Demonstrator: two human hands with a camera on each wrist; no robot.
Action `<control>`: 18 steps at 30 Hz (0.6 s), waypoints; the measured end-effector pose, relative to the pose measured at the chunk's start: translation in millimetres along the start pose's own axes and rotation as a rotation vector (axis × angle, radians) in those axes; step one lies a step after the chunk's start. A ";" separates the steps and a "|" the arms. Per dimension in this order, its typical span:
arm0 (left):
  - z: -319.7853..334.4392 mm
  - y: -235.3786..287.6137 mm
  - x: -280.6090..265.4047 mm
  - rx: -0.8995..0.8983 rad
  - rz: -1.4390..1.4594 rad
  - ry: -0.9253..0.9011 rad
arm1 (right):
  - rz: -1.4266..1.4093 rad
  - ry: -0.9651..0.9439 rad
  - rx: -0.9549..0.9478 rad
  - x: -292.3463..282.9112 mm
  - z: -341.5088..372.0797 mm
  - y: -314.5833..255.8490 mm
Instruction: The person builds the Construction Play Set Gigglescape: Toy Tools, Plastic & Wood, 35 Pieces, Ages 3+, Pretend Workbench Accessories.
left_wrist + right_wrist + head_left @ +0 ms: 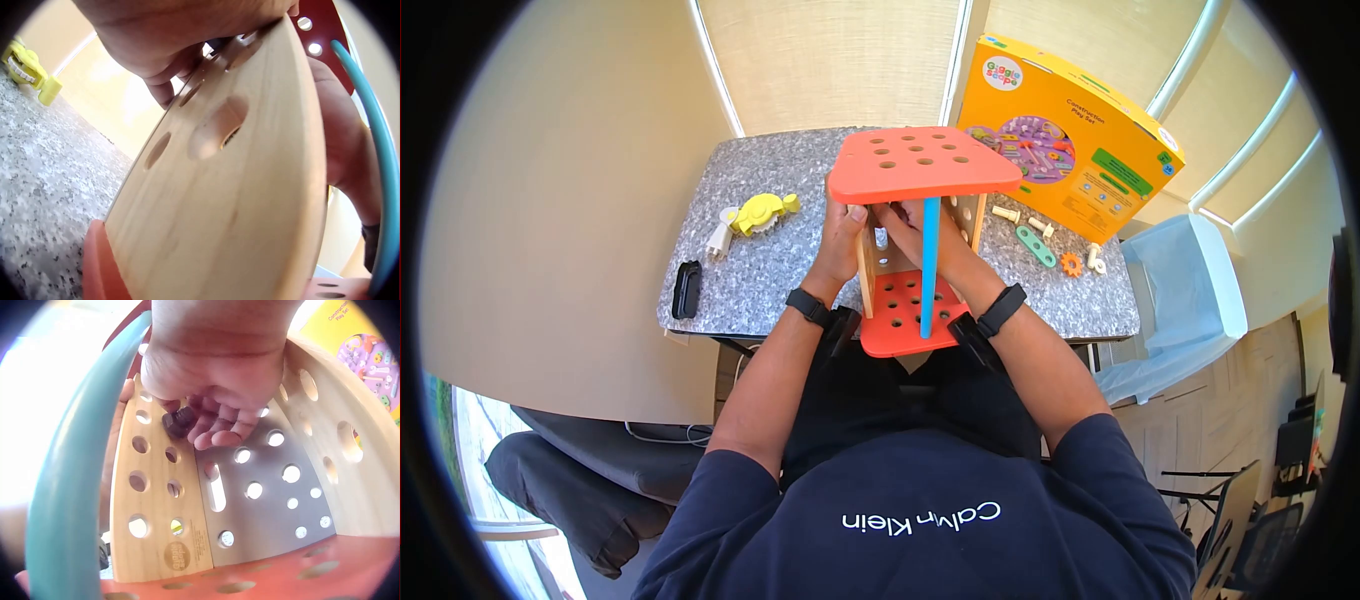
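Observation:
A toy workbench with a red-orange perforated top [925, 165], a matching lower board [905, 300], wooden side panels [219, 206] and a blue post [930, 265] stands upright at the table's near edge. My left hand [838, 240] grips the left wooden panel near its top, with fingers on its outer face. Inside the frame, my right hand [219, 394] reaches in beneath the top. Its thumb and curled fingers pinch a small dark threaded piece [178, 422] against the left panel's inner face, near the holes. A grey perforated back panel [262, 500] spans the sides.
On the speckled table [750, 170] lie a yellow toy tool [760, 213] and a black case [687, 290] at left. Cream bolts [1040, 227], a green strip [1035, 246] and an orange gear [1070, 264] lie at right, before a yellow box [1080, 130].

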State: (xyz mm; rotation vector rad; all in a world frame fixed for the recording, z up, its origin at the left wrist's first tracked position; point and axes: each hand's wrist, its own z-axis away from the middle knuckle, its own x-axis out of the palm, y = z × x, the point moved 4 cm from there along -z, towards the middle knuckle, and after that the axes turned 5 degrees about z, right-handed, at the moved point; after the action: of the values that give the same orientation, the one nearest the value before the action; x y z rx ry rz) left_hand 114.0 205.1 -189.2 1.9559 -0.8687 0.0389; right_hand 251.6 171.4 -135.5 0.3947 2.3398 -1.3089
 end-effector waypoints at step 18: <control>3.0 6.4 3.2 -0.035 -0.023 -0.052 | 0.120 -0.035 -0.001 -0.5 -1.1 2.6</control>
State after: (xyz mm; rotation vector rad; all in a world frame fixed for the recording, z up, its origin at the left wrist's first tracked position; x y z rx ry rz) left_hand 111.7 199.2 -184.8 1.9416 -0.8753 -0.0398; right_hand 252.9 173.7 -136.6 0.4995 2.2511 -1.2489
